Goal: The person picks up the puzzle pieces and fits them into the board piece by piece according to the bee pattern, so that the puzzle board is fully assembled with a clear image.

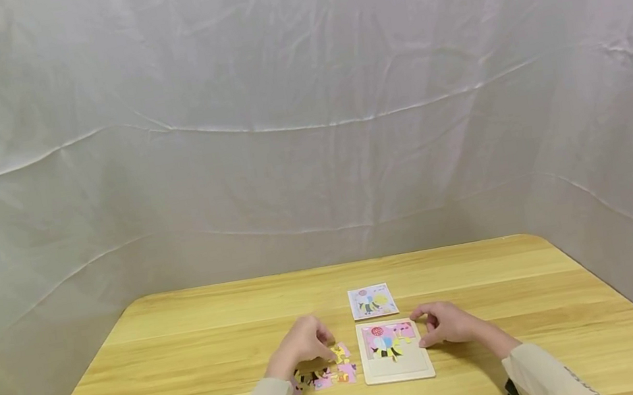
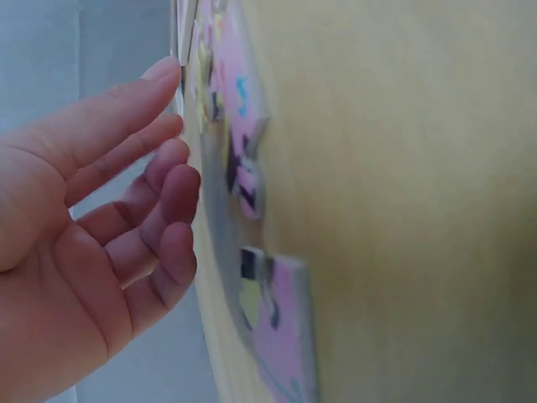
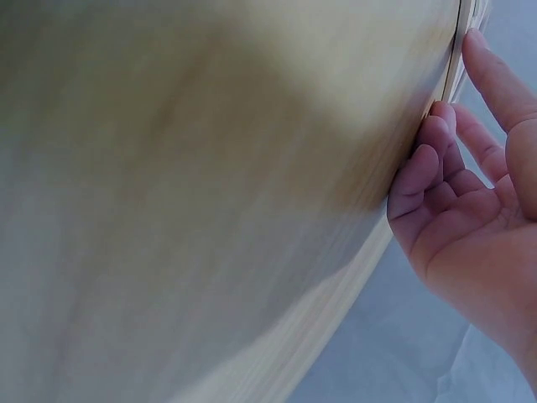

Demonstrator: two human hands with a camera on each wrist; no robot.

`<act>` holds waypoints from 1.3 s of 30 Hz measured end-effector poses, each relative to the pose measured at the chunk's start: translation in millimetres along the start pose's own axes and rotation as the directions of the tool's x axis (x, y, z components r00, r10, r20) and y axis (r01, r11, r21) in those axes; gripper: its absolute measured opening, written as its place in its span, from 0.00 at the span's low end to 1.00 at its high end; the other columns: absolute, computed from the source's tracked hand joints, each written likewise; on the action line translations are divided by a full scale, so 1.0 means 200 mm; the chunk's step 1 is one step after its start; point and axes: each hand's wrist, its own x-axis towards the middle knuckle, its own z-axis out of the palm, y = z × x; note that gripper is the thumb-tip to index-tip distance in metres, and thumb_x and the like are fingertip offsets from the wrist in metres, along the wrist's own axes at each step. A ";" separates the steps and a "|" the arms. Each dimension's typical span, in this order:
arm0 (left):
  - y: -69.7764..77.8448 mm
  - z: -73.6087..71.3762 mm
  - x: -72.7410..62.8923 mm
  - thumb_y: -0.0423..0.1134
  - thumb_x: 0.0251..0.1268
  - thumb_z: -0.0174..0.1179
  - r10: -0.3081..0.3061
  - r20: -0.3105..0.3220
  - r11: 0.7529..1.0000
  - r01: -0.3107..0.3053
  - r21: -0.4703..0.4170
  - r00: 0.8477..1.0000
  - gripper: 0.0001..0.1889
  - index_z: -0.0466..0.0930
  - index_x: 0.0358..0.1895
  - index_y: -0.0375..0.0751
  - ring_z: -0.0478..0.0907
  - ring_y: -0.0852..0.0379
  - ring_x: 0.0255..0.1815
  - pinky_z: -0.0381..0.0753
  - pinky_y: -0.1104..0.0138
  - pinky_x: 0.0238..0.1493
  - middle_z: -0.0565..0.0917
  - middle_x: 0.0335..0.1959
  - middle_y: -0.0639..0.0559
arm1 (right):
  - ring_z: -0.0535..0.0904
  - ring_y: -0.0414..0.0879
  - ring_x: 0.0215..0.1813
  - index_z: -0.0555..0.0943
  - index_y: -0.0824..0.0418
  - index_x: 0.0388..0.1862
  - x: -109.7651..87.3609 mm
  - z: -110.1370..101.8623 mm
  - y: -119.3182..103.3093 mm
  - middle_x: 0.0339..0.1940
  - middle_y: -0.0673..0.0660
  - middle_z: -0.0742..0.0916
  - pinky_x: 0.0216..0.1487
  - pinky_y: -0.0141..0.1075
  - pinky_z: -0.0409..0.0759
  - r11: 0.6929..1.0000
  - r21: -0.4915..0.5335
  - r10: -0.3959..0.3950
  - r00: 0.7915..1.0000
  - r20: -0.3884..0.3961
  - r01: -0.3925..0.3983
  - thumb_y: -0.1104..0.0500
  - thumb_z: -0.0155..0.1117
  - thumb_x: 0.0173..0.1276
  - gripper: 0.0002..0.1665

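Note:
My left hand (image 1: 305, 348) is over loose jigsaw pieces (image 1: 343, 374) printed in pink, yellow and black. In the left wrist view its fingers (image 2: 178, 186) bend loosely, with a gap to the thumb and no piece visible between them. A yellow piece (image 1: 338, 352) lies by its fingertips. To the right is a square wooden puzzle tray (image 1: 400, 376), its upper part filled with pieces forming a bee picture (image 1: 385, 345). My right hand (image 1: 447, 322) rests at the tray's right side, thumb and index finger touching the edge near the upper corner. Its other fingers (image 3: 419, 168) curl loosely near the tabletop.
A printed card (image 1: 372, 301) with a similar bee picture lies just behind the tray. The wooden table (image 1: 202, 337) extends to both sides. Pale grey fabric (image 1: 313, 177) hangs behind and at the sides of the table.

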 end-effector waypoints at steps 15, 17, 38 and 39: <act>0.04 0.00 -0.02 0.29 0.34 0.72 -0.060 -0.016 0.994 0.061 0.092 0.998 0.09 0.81 0.23 0.37 0.65 0.60 0.20 0.69 0.68 0.24 0.77 0.21 0.54 | 0.65 0.39 0.21 0.73 0.72 0.49 0.00 0.00 -0.01 0.19 0.50 0.74 0.22 0.28 0.63 1.000 0.001 0.001 1.000 -0.002 -0.001 0.61 0.69 0.51 0.28; 0.04 0.01 -0.02 0.29 0.34 0.72 -0.059 -0.016 0.993 0.061 0.098 0.998 0.09 0.81 0.21 0.38 0.64 0.61 0.19 0.67 0.68 0.23 0.75 0.20 0.56 | 0.65 0.39 0.21 0.73 0.72 0.49 0.00 0.00 -0.01 0.19 0.50 0.74 0.22 0.28 0.63 1.000 0.001 0.004 1.000 -0.002 -0.004 0.61 0.69 0.51 0.28; 0.01 0.03 0.04 0.20 0.51 0.57 -0.054 -0.073 0.971 0.035 -0.236 0.996 0.04 0.79 0.25 0.30 0.70 0.59 0.16 0.74 0.66 0.20 0.77 0.20 0.49 | 0.65 0.39 0.21 0.73 0.72 0.49 -0.01 0.00 0.01 0.19 0.49 0.74 0.21 0.28 0.63 1.000 -0.012 -0.013 1.000 -0.005 0.013 0.60 0.69 0.51 0.28; 0.02 0.03 0.04 0.21 0.51 0.57 -0.062 -0.080 0.968 0.040 -0.248 0.995 0.04 0.79 0.26 0.29 0.70 0.59 0.16 0.74 0.65 0.20 0.77 0.20 0.49 | 0.65 0.38 0.21 0.73 0.72 0.49 -0.01 0.00 0.01 0.19 0.49 0.74 0.21 0.28 0.63 1.000 -0.013 -0.013 1.000 -0.006 0.013 0.60 0.69 0.51 0.28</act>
